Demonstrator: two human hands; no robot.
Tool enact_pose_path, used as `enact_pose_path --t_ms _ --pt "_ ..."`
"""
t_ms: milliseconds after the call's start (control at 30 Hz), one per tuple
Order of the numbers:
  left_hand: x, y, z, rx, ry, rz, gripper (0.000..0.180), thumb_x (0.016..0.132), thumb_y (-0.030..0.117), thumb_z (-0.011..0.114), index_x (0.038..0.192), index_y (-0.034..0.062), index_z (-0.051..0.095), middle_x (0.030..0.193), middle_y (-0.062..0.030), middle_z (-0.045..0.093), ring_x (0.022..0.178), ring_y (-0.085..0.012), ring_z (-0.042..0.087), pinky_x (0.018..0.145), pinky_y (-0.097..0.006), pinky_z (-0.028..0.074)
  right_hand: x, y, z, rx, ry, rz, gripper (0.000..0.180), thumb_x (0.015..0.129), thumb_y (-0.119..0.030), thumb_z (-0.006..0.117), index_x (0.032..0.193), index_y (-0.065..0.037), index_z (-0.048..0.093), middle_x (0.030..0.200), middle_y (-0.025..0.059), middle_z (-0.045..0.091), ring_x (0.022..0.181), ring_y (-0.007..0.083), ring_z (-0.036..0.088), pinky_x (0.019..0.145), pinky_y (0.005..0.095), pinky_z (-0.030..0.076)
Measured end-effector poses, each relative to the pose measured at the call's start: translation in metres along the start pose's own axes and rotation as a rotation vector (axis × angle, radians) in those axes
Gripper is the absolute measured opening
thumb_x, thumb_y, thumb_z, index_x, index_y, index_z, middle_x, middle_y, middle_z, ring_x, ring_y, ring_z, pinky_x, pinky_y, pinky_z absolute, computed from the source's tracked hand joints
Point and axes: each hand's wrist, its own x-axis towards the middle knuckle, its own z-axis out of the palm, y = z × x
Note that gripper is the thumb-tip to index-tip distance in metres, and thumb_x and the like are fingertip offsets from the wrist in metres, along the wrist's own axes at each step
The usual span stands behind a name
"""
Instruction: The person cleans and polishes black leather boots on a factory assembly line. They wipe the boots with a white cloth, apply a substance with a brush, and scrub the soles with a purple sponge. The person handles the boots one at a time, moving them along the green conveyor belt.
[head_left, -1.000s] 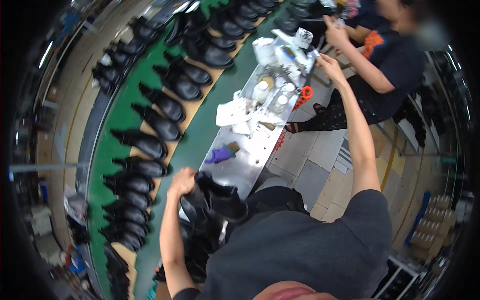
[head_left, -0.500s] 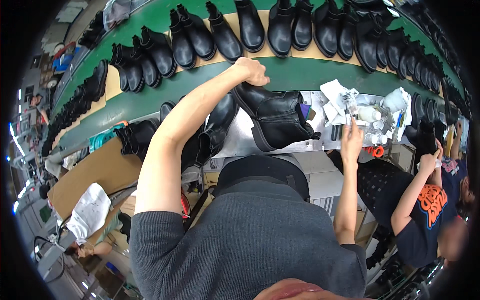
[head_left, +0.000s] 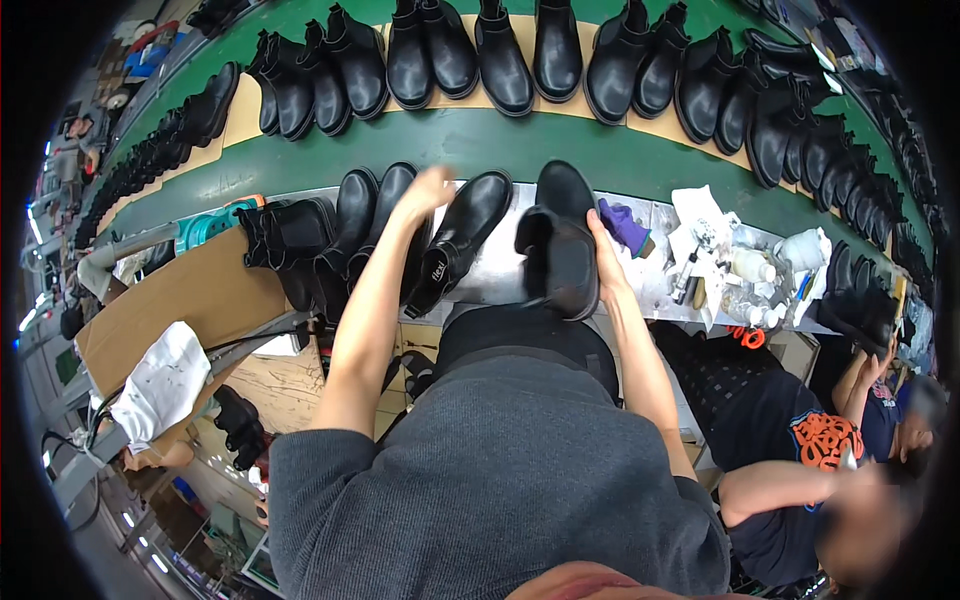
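A black ankle boot is at the bench's near edge in front of me, its rounded toe pointing away. My right hand grips it from the right side, most of the fingers hidden. To the left, my left hand is smeared by motion, its fingers unclear. It is beside another black boot, which sits with its toe away from me; I see nothing plainly held in it. A bunched purple cloth lies on the metal bench top, just right of my right hand.
More black boots crowd the bench at left. Boots line cardboard on the green surface beyond. White paper and small bottles lie to the right. A co-worker is at right; cardboard leans at left.
The boot has turned from lying sideways to pointing its toe away. My right hand has left the white tool and holds the boot. My left hand has moved off the toe, leftward.
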Motion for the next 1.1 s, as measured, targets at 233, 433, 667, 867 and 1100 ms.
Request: enact_pose_path --t_ms 233,433,667,867,1100 --pt "-0.074 0.022 0.033 -0.355 -0.214 -0.375 0.090 0.072 0.061 0.069 0.119 -0.0147 0.053 0.112 -0.0261 0.062 0.106 -0.0303 0.060 0.094 -0.035 0.044 0.028 0.026 -0.019 0.061 0.032 0.118 0.065 0.088 -0.063 0.049 0.121 -0.008 0.058 0.109 0.0130 0.065 0.086 0.0241 0.067 0.075 0.0356 0.056" --pt "-0.062 0.014 0.065 -1.251 -0.147 -0.304 0.062 0.091 0.051 0.054 0.120 -0.0046 0.054 0.107 -0.0172 0.065 0.099 -0.0224 0.064 0.077 -0.033 0.054 0.042 -0.003 0.005 0.269 -0.075 0.017 0.058 0.092 -0.053 0.047 0.122 -0.004 0.056 0.111 0.0162 0.063 0.097 0.0281 0.063 0.086 0.0433 0.053" --pt "0.014 0.045 0.046 -2.021 -0.279 -0.139 0.042 0.100 0.034 0.036 0.117 0.0006 0.055 0.112 -0.0157 0.063 0.099 -0.0279 0.065 0.088 -0.045 0.054 0.042 -0.063 0.069 0.292 0.087 -0.079 0.053 0.090 -0.049 0.055 0.117 -0.004 0.056 0.112 0.0169 0.059 0.101 0.0304 0.060 0.088 0.0510 0.052" --pt "0.007 0.062 0.027 -1.854 -0.205 -0.235 0.041 0.100 0.034 0.031 0.113 0.0039 0.056 0.107 -0.0128 0.064 0.096 -0.0262 0.066 0.082 -0.045 0.057 0.039 -0.071 0.074 0.275 0.093 -0.068 0.053 0.090 -0.052 0.053 0.115 -0.006 0.058 0.112 0.0130 0.060 0.101 0.0275 0.060 0.089 0.0499 0.052" --pt "-0.018 0.090 0.019 -1.878 -0.154 -0.265 0.044 0.102 0.036 0.028 0.120 0.0038 0.052 0.116 -0.0146 0.061 0.105 -0.0277 0.063 0.088 -0.047 0.054 0.029 -0.065 0.074 0.278 0.080 -0.082 0.049 0.091 -0.050 0.051 0.116 -0.008 0.059 0.111 0.0121 0.062 0.100 0.0265 0.061 0.090 0.0468 0.052"
